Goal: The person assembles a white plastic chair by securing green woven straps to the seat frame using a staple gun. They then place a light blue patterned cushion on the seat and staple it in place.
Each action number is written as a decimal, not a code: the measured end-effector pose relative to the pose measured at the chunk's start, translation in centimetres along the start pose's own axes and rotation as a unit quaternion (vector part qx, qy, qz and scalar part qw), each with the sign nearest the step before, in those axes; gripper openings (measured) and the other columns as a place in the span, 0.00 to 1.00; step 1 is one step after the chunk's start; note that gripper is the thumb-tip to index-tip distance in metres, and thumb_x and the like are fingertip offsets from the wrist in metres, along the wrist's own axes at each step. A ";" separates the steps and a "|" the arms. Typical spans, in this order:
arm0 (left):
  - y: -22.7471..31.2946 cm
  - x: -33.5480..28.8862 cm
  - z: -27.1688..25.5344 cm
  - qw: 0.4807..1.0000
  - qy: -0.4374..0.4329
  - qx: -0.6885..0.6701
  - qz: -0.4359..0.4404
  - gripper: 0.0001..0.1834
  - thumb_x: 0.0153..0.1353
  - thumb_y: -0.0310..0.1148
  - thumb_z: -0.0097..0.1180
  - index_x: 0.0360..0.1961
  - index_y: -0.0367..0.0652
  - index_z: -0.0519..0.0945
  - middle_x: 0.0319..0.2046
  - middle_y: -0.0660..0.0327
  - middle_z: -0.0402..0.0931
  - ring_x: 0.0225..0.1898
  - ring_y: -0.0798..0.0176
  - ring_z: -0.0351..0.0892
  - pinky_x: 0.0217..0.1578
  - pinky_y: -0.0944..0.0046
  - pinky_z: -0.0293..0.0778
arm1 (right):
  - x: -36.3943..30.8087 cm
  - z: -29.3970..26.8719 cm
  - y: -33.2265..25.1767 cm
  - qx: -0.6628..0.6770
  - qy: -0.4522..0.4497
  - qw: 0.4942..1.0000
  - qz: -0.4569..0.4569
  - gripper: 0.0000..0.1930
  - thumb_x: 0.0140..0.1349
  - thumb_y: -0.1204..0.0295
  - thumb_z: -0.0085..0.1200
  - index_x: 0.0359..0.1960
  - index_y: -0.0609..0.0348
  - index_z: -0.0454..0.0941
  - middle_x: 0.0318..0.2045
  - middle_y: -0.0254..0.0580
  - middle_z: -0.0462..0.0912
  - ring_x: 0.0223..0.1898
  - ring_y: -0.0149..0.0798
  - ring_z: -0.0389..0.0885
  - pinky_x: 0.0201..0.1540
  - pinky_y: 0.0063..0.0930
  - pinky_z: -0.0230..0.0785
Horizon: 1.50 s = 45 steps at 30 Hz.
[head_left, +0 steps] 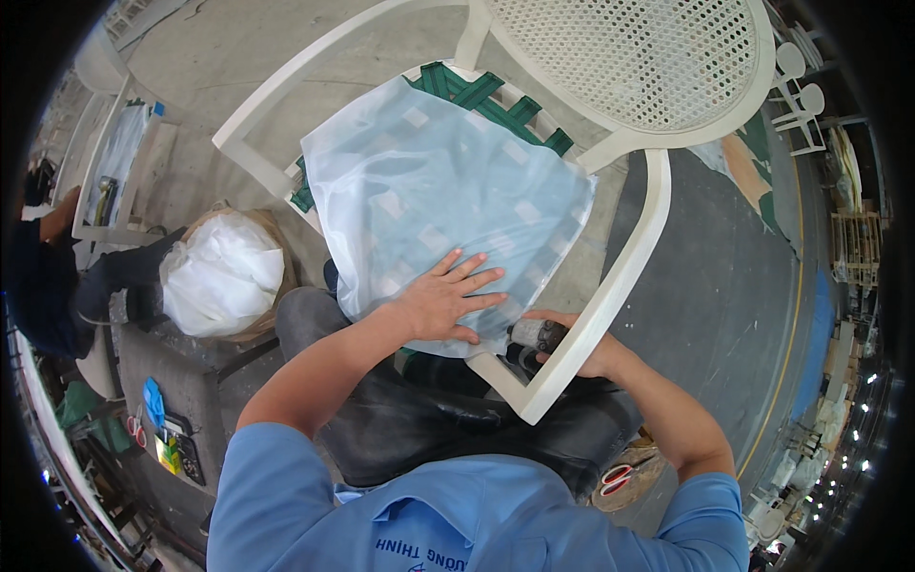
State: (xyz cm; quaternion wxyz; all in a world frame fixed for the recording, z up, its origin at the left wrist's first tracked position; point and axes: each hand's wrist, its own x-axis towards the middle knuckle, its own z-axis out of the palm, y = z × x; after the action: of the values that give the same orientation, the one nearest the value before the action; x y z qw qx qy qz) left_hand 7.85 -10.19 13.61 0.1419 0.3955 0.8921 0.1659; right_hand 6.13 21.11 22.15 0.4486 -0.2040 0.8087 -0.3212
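Note:
A thin white cloth lies over the seat of a white armchair, and green webbing straps show past its far edge. My left hand rests on the cloth near the seat's front edge, fingers spread, holding nothing. Beside it, at the seat's right front corner, my right hand is closed round a silver and black staple gun. The chair's arm partly hides that hand and the tool. Where the tool's nose touches cannot be made out.
To the left stands a sack of white cloth. A grey stool carries red-handled scissors and small items. More scissors lie at lower right. A co-worker's arm shows at far left beside another chair frame.

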 end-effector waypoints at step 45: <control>0.8 -0.4 0.3 0.999 0.021 -0.022 -0.023 0.43 0.65 0.63 0.61 0.79 0.65 0.66 0.82 0.71 0.53 0.85 0.47 0.41 0.80 0.30 0.37 | 1.6 0.2 0.6 -0.053 -0.049 0.995 -0.063 0.37 0.57 0.57 0.73 0.70 0.38 0.76 0.27 0.49 0.86 0.30 0.48 0.88 0.39 0.43 0.80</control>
State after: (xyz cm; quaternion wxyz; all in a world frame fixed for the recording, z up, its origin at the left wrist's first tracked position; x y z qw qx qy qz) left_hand 8.77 -9.90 13.69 0.1358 0.3678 0.8999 0.1908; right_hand 5.49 20.52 20.68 0.4550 -0.2941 0.7870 -0.2950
